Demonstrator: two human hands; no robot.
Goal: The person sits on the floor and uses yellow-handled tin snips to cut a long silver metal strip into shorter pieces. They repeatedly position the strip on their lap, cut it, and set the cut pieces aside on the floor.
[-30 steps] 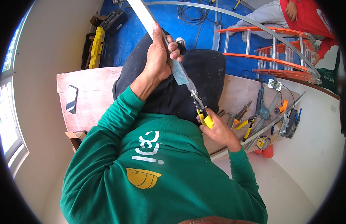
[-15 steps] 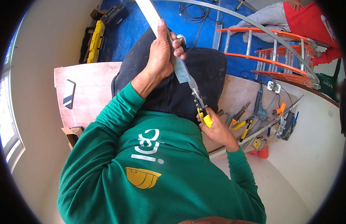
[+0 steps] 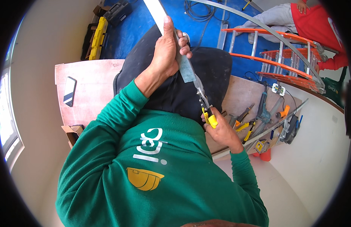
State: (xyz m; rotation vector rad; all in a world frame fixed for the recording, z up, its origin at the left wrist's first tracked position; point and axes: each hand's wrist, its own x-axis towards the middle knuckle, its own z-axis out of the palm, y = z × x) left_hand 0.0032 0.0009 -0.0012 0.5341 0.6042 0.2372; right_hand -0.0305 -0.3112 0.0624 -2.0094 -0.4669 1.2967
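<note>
My left hand (image 3: pixel 168 51) is closed around a long pale metal strip (image 3: pixel 187 72), which slants from the top edge down over my dark trousers. The thumb lies along its upper face. My right hand (image 3: pixel 222 128) grips tin snips (image 3: pixel 204 100) by their yellow handles. The snips' blades meet the lower end of the strip near one corner; whether they have cut into it is too small to tell. Part of the handles is hidden in my right palm.
I sit on a wooden board (image 3: pixel 88 77) with a phone (image 3: pixel 70 91) at left. Pliers (image 3: pixel 246 130), a power tool (image 3: pixel 263 108) and metal profiles lie at right. An orange ladder (image 3: pixel 274 60) and a person in a red top (image 3: pixel 315 22) are beyond, over blue floor covering (image 3: pixel 152 26).
The view has shifted slightly. My hands, the metal strip and the snips keep nearly the same pose, with the blades still at the strip's end.
</note>
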